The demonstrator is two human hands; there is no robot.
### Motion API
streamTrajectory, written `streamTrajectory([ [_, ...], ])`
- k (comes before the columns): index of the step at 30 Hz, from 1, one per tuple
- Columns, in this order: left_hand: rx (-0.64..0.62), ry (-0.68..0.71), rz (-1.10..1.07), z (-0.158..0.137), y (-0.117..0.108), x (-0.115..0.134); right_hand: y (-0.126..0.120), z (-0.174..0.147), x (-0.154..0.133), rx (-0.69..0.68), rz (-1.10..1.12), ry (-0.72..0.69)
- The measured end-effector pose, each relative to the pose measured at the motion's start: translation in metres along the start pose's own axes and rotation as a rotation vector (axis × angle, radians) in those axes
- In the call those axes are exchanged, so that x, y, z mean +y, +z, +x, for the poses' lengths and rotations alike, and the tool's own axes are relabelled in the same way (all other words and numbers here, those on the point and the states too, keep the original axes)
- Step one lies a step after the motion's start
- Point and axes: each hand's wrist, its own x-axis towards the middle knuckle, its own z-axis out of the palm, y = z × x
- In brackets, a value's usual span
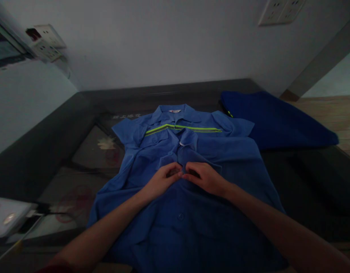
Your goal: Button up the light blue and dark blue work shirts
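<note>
A blue short-sleeved work shirt (232, 167) lies spread front side up, its collar pointing away from me. A yellow-green reflective stripe (206, 129) crosses its chest. Both hands meet at the front opening, around the middle of the shirt. Thumb and fingers of my left hand (165, 176) pinch the placket edge from the left. From the right, my right hand (205, 176) pinches the cloth with its fingertips almost touching the left ones. Any button between the fingertips is hidden. Lower down the front, one button (180, 216) shows.
A darker blue folded garment (271, 117) lies at the right on the dark table (92, 102). A white device (10, 216) with a cable rests at the left edge. Sockets (48, 43) are on the wall behind.
</note>
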Motion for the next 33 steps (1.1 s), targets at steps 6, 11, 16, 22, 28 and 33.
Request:
streamTrajectory([
  [6, 0.151, 0.103, 0.249, -0.005, 0.004, 0.007, 0.001, -0.001, -0.002, 0.065, -0.07, -0.053],
  [11, 0.204, 0.16, 0.338, -0.007, 0.005, 0.01, -0.004, -0.001, -0.007, 0.098, 0.012, -0.027],
  [16, 0.208, 0.122, 0.29, -0.009, 0.004, 0.016, -0.009, 0.001, -0.008, 0.064, 0.176, 0.047],
  [22, 0.119, 0.072, 0.129, -0.01, 0.003, 0.018, -0.012, 0.001, -0.006, -0.059, 0.353, 0.109],
  [28, -0.006, -0.058, 0.09, -0.011, 0.001, 0.018, -0.011, 0.0, -0.008, -0.07, 0.362, 0.099],
  [33, 0.063, -0.091, 0.278, -0.01, 0.003, 0.009, -0.008, 0.0, -0.011, -0.044, 0.286, 0.074],
])
